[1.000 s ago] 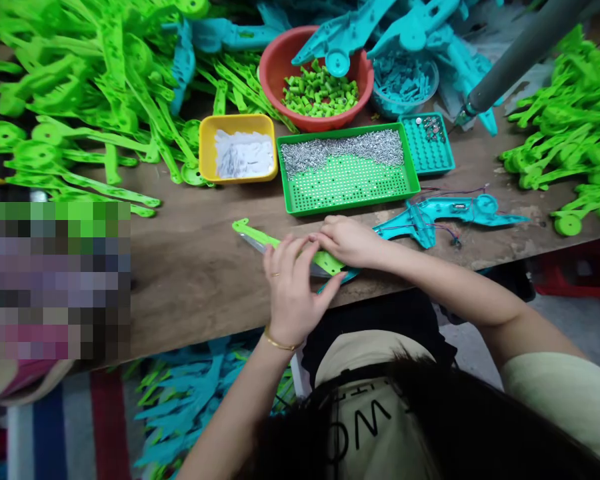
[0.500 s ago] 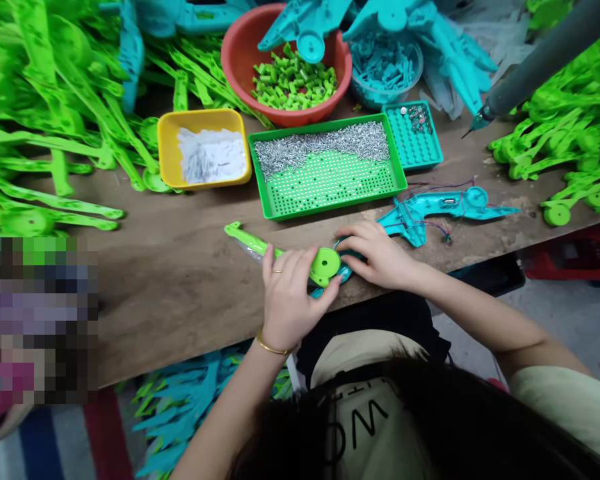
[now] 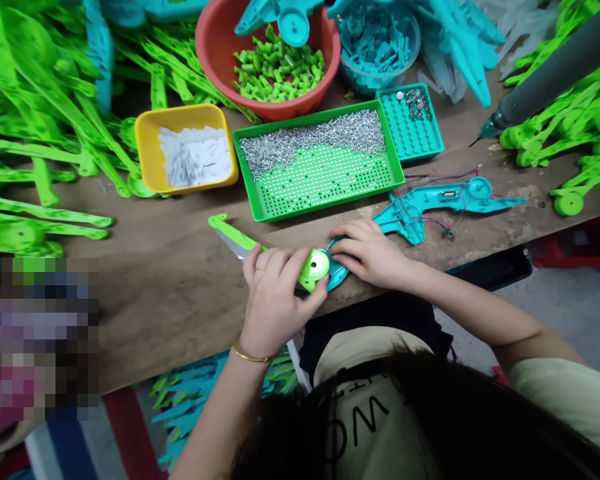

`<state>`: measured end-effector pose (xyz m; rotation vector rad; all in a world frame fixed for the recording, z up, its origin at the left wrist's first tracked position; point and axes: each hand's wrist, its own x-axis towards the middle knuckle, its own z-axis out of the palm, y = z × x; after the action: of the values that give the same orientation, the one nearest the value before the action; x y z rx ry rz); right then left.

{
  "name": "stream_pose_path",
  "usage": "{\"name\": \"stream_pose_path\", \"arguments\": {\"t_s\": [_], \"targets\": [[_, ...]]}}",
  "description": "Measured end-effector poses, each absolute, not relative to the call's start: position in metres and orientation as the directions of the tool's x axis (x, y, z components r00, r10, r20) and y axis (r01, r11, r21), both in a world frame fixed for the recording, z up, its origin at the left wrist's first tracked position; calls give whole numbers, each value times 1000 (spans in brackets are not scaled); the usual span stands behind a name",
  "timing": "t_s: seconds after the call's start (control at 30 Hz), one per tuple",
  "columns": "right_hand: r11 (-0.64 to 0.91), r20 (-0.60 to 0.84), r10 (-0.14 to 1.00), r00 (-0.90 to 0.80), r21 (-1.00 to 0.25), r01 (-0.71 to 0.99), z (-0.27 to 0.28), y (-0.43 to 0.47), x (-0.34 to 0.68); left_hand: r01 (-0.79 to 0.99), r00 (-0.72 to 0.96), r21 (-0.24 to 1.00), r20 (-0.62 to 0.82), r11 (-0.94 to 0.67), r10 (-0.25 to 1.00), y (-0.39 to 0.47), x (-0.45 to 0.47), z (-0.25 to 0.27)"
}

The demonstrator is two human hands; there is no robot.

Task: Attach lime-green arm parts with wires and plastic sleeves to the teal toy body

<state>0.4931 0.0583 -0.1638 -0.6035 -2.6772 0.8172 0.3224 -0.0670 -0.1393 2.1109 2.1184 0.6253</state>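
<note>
My left hand (image 3: 279, 293), wearing a ring and a gold bracelet, is closed round a long green plastic part (image 3: 314, 265) that has a round disc at its near end. A flat greyish, see-through strip (image 3: 231, 244) shows along its narrow far end. Under and beside the disc lies a blue plastic part (image 3: 337, 273), largely covered by both hands. The bent fingers of my right hand (image 3: 373, 255) grip its edge. Just beyond that hand, another blue plastic part (image 3: 430, 198) with thin red and dark wires rests on the bench.
A green tray of metal screws (image 3: 325, 193), a yellow tub (image 3: 143, 143) with white and grey contents, and a small teal tray (image 3: 414, 152) stand behind. Farther back are a red bowl (image 3: 210, 47) and piled green parts (image 3: 35, 80). A dark screwdriver (image 3: 545, 73) hangs at right.
The camera view has shifted slightly. The green part's disc appears lifted and tilted a little to the left, showing more of the blue part beneath. Both hands keep their hold.
</note>
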Motion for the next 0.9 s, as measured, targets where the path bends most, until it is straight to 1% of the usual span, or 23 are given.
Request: {"name": "stream_pose_path", "arguments": {"t_s": [0.13,0.27,0.4,0.53,0.63,0.77,0.9], "targets": [[754,162,475,-865,-581,306,-165,58,493,935,37,337,206,-106,978,-65,316,-137],[764,186,470,-863,-576,292,-166,57,494,932,61,340,202,-129,978,-67,314,-139],[785,216,444,-870,-562,261,-167,57,495,933,79,324,237,-155,968,-70,315,-142],[810,247,435,-866,-528,256,-168,55,495,944,47,303,266,-129,963,-68,318,-146],[814,247,436,-866,-519,261,-169,53,494,945,29,309,238,-104,971,-66,319,-149],[792,197,449,-871,-539,286,-168,53,493,925,-9,377,162,-54,987,-67,319,-154],[778,145,438,-887,-556,293,-160,55,494,903,-75,429,148,4,986,-67,324,-155]]}}
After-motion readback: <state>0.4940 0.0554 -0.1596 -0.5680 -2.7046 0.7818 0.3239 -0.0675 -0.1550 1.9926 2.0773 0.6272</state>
